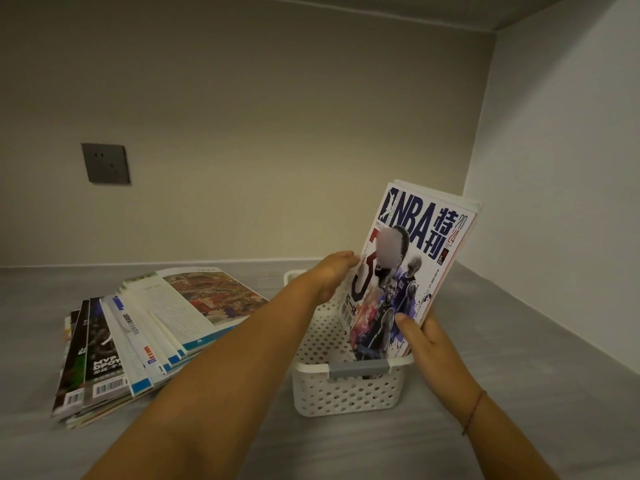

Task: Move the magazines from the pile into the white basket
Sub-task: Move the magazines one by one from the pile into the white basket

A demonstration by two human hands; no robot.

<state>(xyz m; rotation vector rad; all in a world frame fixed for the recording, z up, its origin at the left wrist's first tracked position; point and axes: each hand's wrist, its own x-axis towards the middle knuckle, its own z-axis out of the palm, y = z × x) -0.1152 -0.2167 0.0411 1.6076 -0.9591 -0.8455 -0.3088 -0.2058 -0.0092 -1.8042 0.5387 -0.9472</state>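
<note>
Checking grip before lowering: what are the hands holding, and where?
Both hold the upright glossy magazines fronted by a white NBA cover: left hand at the left edge, right hand at the lower right corner.

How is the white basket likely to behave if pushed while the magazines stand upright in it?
The white basket is thin perforated plastic, so probably light and apt to slide on the smooth countertop. The upright magazines rise well above its rim and lean right, so it may tip that way once the right hand lets go.
</note>
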